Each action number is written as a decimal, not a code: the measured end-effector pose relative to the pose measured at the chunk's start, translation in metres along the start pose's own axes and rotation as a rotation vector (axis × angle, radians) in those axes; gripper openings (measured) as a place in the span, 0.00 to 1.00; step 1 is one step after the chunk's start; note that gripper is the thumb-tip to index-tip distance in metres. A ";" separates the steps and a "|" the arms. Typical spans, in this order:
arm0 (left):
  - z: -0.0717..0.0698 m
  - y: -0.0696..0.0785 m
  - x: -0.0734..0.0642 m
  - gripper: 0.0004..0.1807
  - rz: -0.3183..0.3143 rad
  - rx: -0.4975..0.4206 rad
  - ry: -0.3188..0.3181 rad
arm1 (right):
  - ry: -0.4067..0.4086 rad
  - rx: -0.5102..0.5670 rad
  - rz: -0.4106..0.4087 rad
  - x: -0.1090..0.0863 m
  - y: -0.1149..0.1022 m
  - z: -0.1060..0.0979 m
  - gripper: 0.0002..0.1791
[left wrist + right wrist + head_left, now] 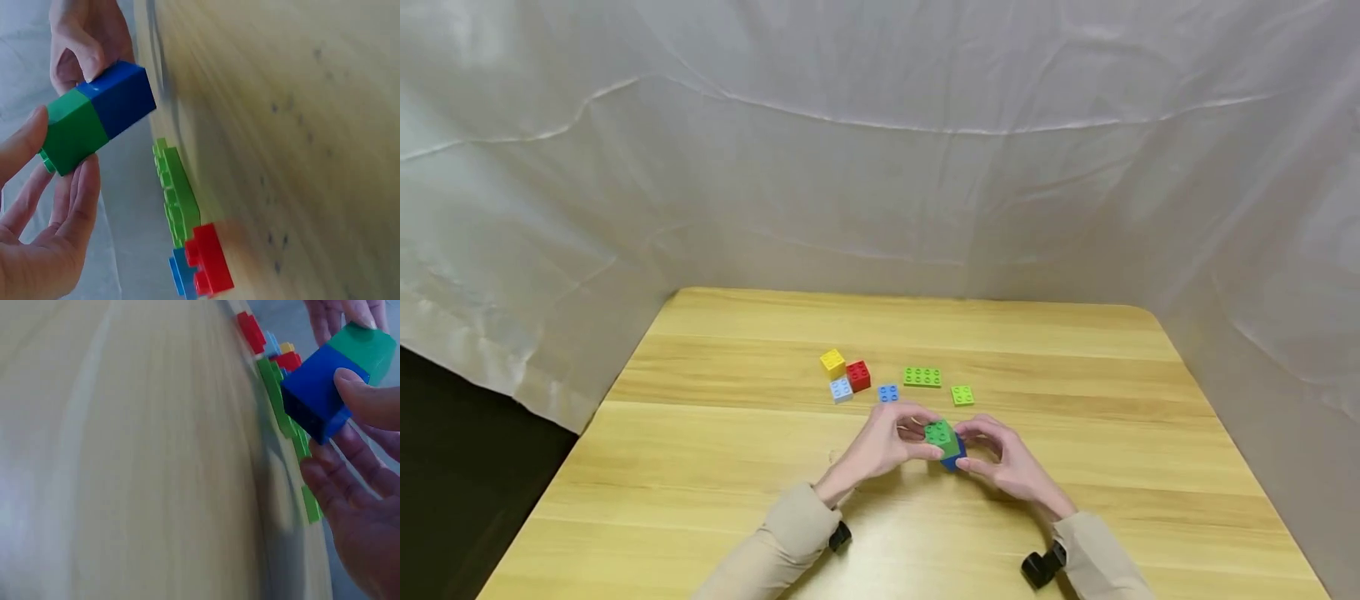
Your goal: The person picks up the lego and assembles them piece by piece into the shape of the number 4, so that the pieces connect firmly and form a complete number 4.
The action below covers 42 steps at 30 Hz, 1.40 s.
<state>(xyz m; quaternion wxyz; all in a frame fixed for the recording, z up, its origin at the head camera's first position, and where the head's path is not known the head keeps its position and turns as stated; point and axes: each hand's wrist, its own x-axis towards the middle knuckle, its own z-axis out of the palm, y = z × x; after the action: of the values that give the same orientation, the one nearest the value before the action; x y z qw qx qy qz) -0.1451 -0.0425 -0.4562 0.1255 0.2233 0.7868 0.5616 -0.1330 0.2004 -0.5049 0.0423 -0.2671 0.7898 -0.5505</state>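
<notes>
Held just above the table are two toy building bricks pressed face to face, a green brick (938, 432) and a dark blue brick (953, 461). My left hand (886, 442) pinches the green one between thumb and fingers, its studs facing up in the head view. From the other side, my right hand (1011, 462) grips the blue brick (319, 384) with the thumb on one face and fingers beneath. The left wrist view shows no visible gap between the green brick (74, 128) and the blue brick (122, 97).
Behind the hands on the wooden table (715, 467) lie a yellow brick (832, 363), a red brick (858, 377), a pale blue brick (841, 390), a blue brick (888, 392), a long lime brick (922, 377) and a small lime brick (962, 396). White sheeting (880, 192) hangs around the table.
</notes>
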 end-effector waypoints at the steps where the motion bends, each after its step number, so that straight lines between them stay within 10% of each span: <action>1: 0.002 0.000 0.000 0.21 0.000 -0.009 0.000 | -0.011 -0.004 0.009 -0.001 0.001 -0.001 0.20; 16: 0.006 -0.002 0.003 0.19 -0.058 -0.012 -0.025 | -0.056 -0.147 0.116 -0.006 0.006 -0.009 0.24; 26: -0.019 -0.013 0.004 0.20 -0.036 -0.014 0.019 | 0.009 0.044 0.070 -0.002 -0.002 -0.007 0.31; 42: -0.032 -0.026 0.011 0.25 -0.104 0.108 0.000 | 0.067 0.018 0.020 0.001 0.004 0.001 0.18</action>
<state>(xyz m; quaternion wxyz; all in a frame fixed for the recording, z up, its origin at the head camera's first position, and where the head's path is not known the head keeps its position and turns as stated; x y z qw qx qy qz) -0.1746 -0.0704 -0.4691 0.1421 0.1887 0.8264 0.5111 -0.1348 0.2006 -0.5085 0.0239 -0.2405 0.7883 -0.5659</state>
